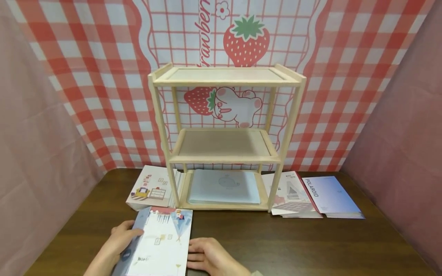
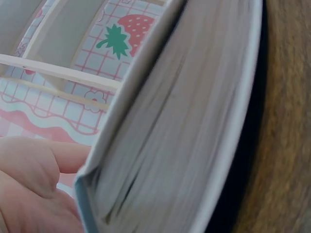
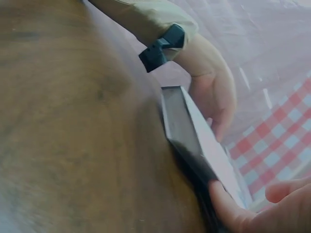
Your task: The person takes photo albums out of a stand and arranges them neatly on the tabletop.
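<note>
A thick book [image 1: 157,245] with a white illustrated cover and a blue spine strip lies at the front left of the table. My left hand [image 1: 121,239] grips its left side, thumb on top of the cover. In the left wrist view the page block of the book [image 2: 175,121] fills the middle, with part of the left hand [image 2: 36,182] beside the spine. At the opposite edge, the fingers of my right hand [image 1: 212,255] rest against the book. The right wrist view shows a finger of the right hand [image 3: 272,211] touching the book's edge.
A wooden three-tier shelf [image 1: 226,159] stands at the back, a pale blue book [image 1: 221,191] lying on its bottom tier. To its left is a stack of white books [image 1: 153,188]. On its right lie a white book stack [image 1: 288,191] and a blue POLAROID book stack [image 1: 331,195].
</note>
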